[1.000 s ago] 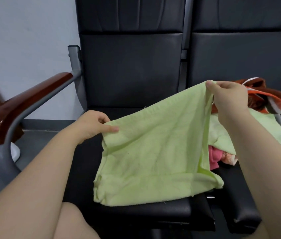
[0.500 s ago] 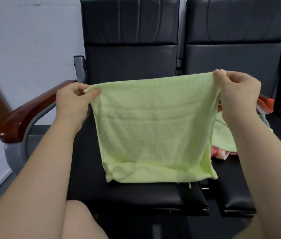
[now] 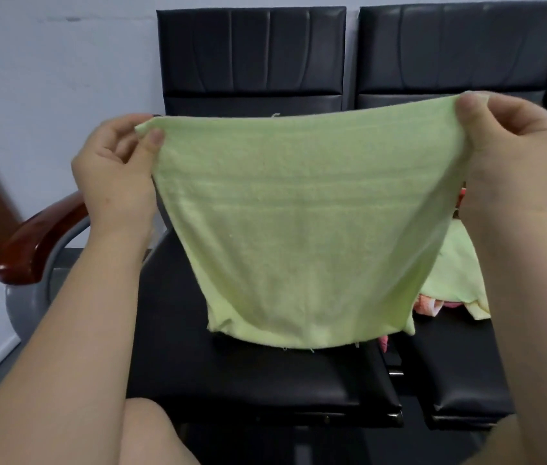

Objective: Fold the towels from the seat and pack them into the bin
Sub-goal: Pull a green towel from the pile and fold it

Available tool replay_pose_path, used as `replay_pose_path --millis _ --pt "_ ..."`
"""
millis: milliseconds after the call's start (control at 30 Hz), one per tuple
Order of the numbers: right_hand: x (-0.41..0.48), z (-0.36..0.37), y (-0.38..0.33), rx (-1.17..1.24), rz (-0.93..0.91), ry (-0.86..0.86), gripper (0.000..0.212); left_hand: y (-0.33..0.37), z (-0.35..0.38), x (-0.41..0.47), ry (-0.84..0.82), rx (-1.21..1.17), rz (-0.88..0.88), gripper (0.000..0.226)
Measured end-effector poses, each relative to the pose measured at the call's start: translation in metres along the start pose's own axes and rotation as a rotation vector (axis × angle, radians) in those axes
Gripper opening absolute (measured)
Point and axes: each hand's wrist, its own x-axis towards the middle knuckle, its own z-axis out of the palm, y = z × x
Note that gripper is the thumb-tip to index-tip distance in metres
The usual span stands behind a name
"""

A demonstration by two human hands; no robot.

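1. The green towel (image 3: 299,229) hangs spread in front of the black seat (image 3: 248,374), hiding the lower backrest. Whether its bottom hem touches the seat cushion cannot be told.
2. Above the seat, the left hand (image 3: 114,172) pinches the towel's top left corner, thumb on the front.
3. The right hand (image 3: 517,156) pinches the top right corner. Its fingers behind the cloth are hidden.
4. Right of the seat, on the neighbouring cushion, lie more towels (image 3: 450,276), green and pink. They are mostly covered by the held towel and the right forearm, so their number is unclear.
5. Left of the seat, a wooden armrest (image 3: 40,236) is partly hidden by the left wrist.
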Motion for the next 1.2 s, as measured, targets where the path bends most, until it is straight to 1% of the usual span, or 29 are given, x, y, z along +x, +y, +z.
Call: replay_pose_path --millis 100,133,200,267,333,367,433,467,533,600,700,767,867,1000,1100,1133,1200 --pt "0.006 0.004 0.012 0.009 -0.024 0.026 0.021 -0.011 0.001 0.003 0.02 0.072 0.053 0.015" --pt "0.007 0.007 0.022 -0.017 0.009 0.017 0.022 -0.021 0.002 0.003 0.004 0.147 0.045 0.014" --pt "0.009 0.013 0.048 -0.09 0.152 -0.01 0.025 -0.042 0.004 0.001 -0.07 0.367 -0.002 0.011" --pt "0.009 0.018 0.074 -0.125 0.316 -0.028 0.026 -0.064 0.009 -0.003 -0.157 0.554 -0.127 0.007" --pt "0.007 0.023 0.092 -0.129 0.468 -0.033 0.018 -0.082 0.015 -0.01 -0.206 0.672 -0.342 0.008" --pt "0.006 0.026 0.098 -0.136 0.539 -0.036 0.015 -0.089 0.018 -0.013 -0.223 0.674 -0.462 0.008" --pt "0.002 0.034 0.106 -0.17 0.64 -0.052 0.021 -0.1 0.025 -0.018 -0.223 0.569 -0.694 0.003" --pt "-0.001 0.039 0.11 -0.194 0.655 -0.073 0.019 -0.1 0.028 -0.021 -0.203 0.504 -0.787 0.003" --pt "-0.01 0.052 0.116 -0.227 0.616 -0.129 0.013 -0.102 0.036 -0.024 -0.167 0.375 -0.892 0.009" --pt "-0.019 0.07 0.121 -0.248 0.53 -0.201 0.013 -0.102 0.048 -0.027 -0.178 0.241 -0.915 0.008" --pt "-0.039 0.096 0.119 -0.279 0.405 -0.33 0.023 -0.093 0.069 -0.033 -0.243 0.097 -0.905 0.011" --pt "-0.052 0.111 0.115 -0.292 0.349 -0.414 0.019 -0.086 0.084 -0.039 -0.32 0.011 -0.896 0.015" --pt "-0.067 0.126 0.11 -0.271 0.322 -0.521 0.014 -0.078 0.098 -0.046 -0.407 -0.078 -0.878 0.015" --pt "-0.071 0.123 0.106 -0.23 0.337 -0.529 0.012 -0.08 0.099 -0.045 -0.426 -0.159 -0.907 0.019" --pt "-0.069 0.117 0.103 -0.203 0.372 -0.526 0.013 -0.077 0.097 -0.044 -0.465 -0.23 -0.941 0.009" --pt "-0.069 0.115 0.101 -0.187 0.375 -0.532 0.013 -0.075 0.096 -0.044 -0.461 -0.245 -0.936 0.007" --pt "-0.068 0.114 0.095 -0.163 0.373 -0.553 0.016 -0.071 0.096 -0.044 -0.43 -0.27 -0.907 0.011"
